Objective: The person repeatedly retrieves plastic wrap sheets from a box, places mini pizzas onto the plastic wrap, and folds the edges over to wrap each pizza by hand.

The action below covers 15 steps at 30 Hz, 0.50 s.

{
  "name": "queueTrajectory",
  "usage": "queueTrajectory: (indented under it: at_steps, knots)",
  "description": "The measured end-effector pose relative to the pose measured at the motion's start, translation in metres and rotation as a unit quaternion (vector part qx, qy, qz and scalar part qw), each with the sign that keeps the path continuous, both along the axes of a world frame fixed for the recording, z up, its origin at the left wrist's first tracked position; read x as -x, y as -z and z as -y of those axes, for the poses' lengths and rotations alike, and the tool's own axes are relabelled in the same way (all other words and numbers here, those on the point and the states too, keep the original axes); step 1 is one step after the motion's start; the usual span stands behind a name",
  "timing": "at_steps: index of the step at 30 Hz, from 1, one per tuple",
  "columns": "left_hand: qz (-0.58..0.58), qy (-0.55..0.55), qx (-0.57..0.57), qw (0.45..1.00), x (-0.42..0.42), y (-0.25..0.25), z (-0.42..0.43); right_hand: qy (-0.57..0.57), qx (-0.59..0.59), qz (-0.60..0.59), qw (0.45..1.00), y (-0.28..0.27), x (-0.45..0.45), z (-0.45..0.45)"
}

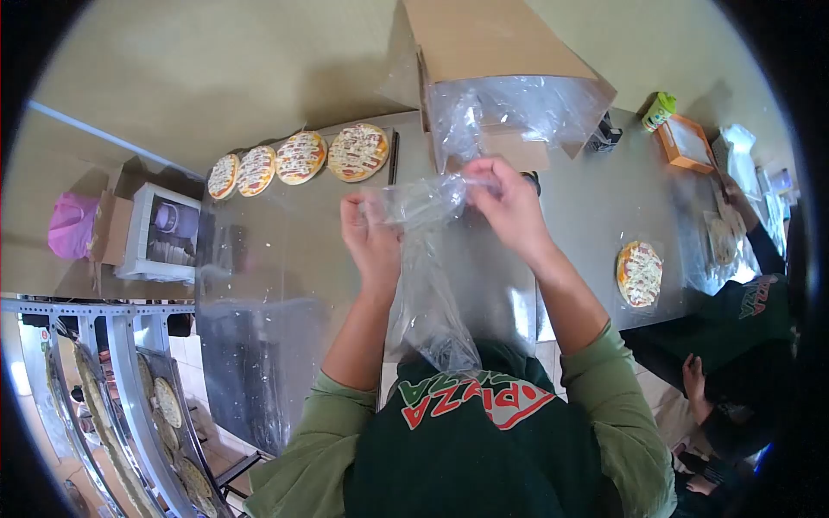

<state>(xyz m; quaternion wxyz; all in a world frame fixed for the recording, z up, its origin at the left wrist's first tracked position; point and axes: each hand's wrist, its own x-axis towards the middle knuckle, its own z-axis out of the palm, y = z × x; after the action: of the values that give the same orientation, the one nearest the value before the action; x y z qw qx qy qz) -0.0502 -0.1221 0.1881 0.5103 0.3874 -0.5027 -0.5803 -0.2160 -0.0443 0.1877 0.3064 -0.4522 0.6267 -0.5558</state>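
Note:
A clear plastic bag (423, 203) is stretched between my two hands above the metal table. My left hand (370, 237) pinches its left end, and my right hand (503, 205) has its fingers closed on the right end. The lower part of the plastic hangs down to the front of my apron. Behind my hands stands a cardboard box (509, 39) on its side, its opening full of clear plastic (535, 99). Several topped pizzas, one of them the nearest pizza (358, 152), lie in a row at the table's back left.
Another pizza (640, 274) lies on the metal table (570, 216) at right, near a co-worker's hand (732, 188). An orange box (686, 142) and a green cup (659, 112) stand at the back right. A metal rack (147, 388) is at the lower left.

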Motion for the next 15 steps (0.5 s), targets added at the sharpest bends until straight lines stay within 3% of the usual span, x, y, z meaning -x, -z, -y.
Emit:
queueTrajectory:
  at_steps: [2,4,6,9,11,13,14,15]
  knots:
    - [-0.073,-0.022,-0.111,0.991,-0.008,-0.011,0.006,-0.053,0.03,0.13,0.99,-0.011,0.004,0.012]
    - [-0.105,-0.045,-0.139,0.984,-0.016,-0.001,0.013,-0.104,0.085,0.205,0.97,-0.02,-0.001,0.013]
    - [-0.122,-0.09,-0.172,0.973,-0.023,0.013,0.018,-0.066,0.085,0.119,0.987,-0.027,-0.023,-0.007]
    - [-0.112,-0.153,-0.224,0.956,-0.024,0.023,0.015,-0.11,0.052,0.015,0.992,-0.002,-0.081,-0.037]
    - [-0.086,-0.145,-0.252,0.953,-0.016,0.025,0.002,-0.103,-0.057,0.111,0.987,0.006,-0.101,-0.046]
    - [-0.106,-0.048,-0.227,0.967,-0.024,0.041,0.0,-0.114,-0.202,0.285,0.93,0.013,-0.098,-0.05]
    - [-0.115,0.0,-0.214,0.97,-0.03,0.049,0.002,-0.065,-0.129,0.299,0.943,0.02,-0.089,-0.05]
    - [-0.126,-0.052,-0.212,0.968,-0.04,0.045,0.008,-0.017,-0.056,0.311,0.949,0.026,-0.072,-0.051]
